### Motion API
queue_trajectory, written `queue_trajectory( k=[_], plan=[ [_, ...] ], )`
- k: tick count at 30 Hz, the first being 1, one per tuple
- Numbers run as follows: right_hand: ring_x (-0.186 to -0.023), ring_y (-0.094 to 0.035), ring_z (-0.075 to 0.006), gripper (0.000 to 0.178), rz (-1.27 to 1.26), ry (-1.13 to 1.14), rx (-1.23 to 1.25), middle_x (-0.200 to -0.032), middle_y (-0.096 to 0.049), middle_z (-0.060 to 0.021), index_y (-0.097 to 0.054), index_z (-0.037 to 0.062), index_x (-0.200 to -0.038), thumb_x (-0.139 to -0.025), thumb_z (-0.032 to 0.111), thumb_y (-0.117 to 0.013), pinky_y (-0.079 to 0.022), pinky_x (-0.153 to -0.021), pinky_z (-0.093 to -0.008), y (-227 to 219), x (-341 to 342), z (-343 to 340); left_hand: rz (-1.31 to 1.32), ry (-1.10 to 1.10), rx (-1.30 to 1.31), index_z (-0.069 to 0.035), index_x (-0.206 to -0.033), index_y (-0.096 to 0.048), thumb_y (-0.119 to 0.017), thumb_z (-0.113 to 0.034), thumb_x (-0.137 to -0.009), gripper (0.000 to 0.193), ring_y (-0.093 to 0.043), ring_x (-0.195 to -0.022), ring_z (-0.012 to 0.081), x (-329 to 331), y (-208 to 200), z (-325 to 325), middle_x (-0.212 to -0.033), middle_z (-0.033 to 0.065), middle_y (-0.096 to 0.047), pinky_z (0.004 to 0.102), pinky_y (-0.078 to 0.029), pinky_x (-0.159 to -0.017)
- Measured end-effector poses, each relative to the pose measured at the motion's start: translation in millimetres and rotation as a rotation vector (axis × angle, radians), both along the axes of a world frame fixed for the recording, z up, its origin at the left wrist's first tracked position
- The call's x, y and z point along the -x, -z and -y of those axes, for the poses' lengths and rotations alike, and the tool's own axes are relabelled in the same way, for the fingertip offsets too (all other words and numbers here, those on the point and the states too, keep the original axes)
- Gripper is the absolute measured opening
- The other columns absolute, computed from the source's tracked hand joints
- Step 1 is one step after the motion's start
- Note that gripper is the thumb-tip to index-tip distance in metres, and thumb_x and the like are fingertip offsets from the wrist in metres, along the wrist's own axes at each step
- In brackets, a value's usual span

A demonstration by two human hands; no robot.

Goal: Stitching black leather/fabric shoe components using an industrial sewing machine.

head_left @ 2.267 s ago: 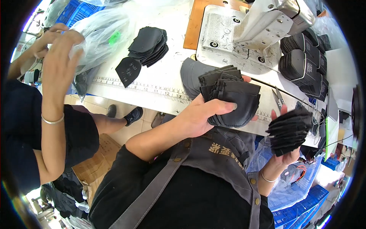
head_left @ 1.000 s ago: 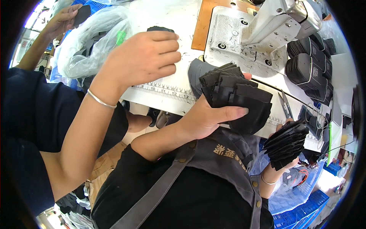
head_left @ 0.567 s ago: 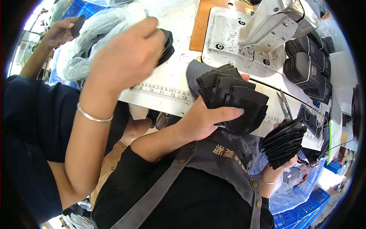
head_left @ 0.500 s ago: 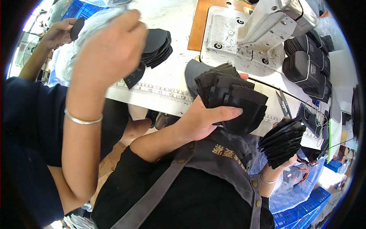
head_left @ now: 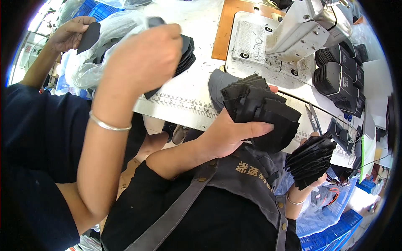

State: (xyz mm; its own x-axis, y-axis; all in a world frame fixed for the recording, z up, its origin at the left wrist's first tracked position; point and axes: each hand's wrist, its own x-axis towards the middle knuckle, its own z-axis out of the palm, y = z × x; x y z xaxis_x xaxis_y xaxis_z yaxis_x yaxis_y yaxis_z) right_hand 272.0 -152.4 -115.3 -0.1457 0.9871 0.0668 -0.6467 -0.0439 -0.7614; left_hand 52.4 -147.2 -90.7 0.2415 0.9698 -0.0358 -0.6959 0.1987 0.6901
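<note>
My left hand (head_left: pixel 234 136) is closed round a fanned stack of black fabric pieces (head_left: pixel 268 117), thumb across the top. At the right, my right hand (head_left: pixel 319 180) grips a second bundle of black fabric pieces (head_left: pixel 310 161), its ruffled edges turned up; most of its fingers are hidden behind the bundle. A smooth dark grey curved piece (head_left: pixel 217 88) shows beside the left-hand stack, over the table edge; whether my fingers touch it I cannot tell. Both bundles are apart from each other, in front of my grey apron (head_left: pixel 238 180).
A co-worker's hand (head_left: pixel 75 31) holds a dark oval piece (head_left: pixel 88 38); their other arm (head_left: pixel 113 104) reaches across a stack of dark pieces (head_left: pixel 186 54). A white machine (head_left: pixel 293 37), scissors (head_left: pixel 313 117), banded black stacks (head_left: pixel 331 79) and a blue crate (head_left: pixel 335 230) stand around.
The co-worker's near arm has swung to the right, over the dark stack, and their far hand has shifted slightly right. My two hands still hold their bundles, nearly unmoved.
</note>
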Motion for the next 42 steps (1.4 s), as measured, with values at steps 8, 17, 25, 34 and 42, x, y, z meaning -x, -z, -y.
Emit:
queue_trajectory(
  k=[8,17,25,34,42],
  plan=[
    [-0.086,-0.055,-0.0329,0.058,-0.16,-0.035,-0.037,-0.098,-0.047,-0.0236,-0.035,-0.0061,-0.109,-0.068,0.026,-0.061,-0.048,-0.074,-0.0404,2.5,-1.6,-4.3,-0.079,-0.082,0.095,0.001,-0.126,-0.032,-0.054,0.003,-0.068,0.063,-0.05,-0.105,0.0223,0.6,-6.0,-1.3,-0.113,0.0142,-0.051,0.034,-0.039,-0.091],
    [-0.069,-0.036,-0.0163,0.024,-0.324,0.031,0.223,-0.094,-0.041,-0.0011,-0.048,0.0062,-0.105,-0.089,0.022,-0.04,-0.034,-0.064,-0.0349,10.3,-25.1,1.9,0.17,-0.025,0.207,-0.002,-0.123,-0.039,-0.047,-0.002,-0.078,0.045,-0.053,-0.1,0.0181,1.5,-4.6,-4.0,-0.109,0.0095,-0.054,0.0306,-0.043,-0.086],
    [-0.072,-0.038,-0.0183,0.029,-0.333,0.031,0.188,-0.1,-0.042,-0.0038,-0.047,0.0021,-0.109,-0.083,0.017,-0.05,-0.036,-0.064,-0.0361,14.8,-25.0,1.6,0.06,-0.122,0.299,0.001,-0.128,-0.029,-0.043,-0.006,-0.076,0.055,-0.048,-0.11,0.0254,-0.7,-1.3,0.1,-0.119,0.0176,-0.046,0.0372,-0.037,-0.095],
    [-0.078,-0.041,-0.0202,0.044,-0.238,-0.093,0.147,-0.116,-0.037,-0.0068,-0.041,0.0026,-0.119,-0.08,0.017,-0.055,-0.04,-0.066,-0.0367,19.4,-25.9,-2.8,0.215,-0.119,0.287,-0.006,-0.125,-0.036,-0.046,-0.002,-0.081,0.045,-0.054,-0.098,0.018,2.1,0.2,-1.2,-0.109,0.0076,-0.053,0.0326,-0.047,-0.081],
    [-0.106,-0.049,-0.0251,0.066,-0.085,-0.173,0.162,-0.117,-0.046,-0.019,-0.031,-0.0074,-0.122,-0.07,0.01,-0.066,-0.038,-0.092,-0.0351,-8.0,20.4,-3.1,0.077,-0.114,0.116,-0.006,-0.13,-0.026,-0.042,0.0,-0.082,0.051,-0.046,-0.11,0.0201,-12.2,-3.9,-0.8,-0.118,0.0107,-0.047,0.0357,-0.039,-0.092]
  ],
)
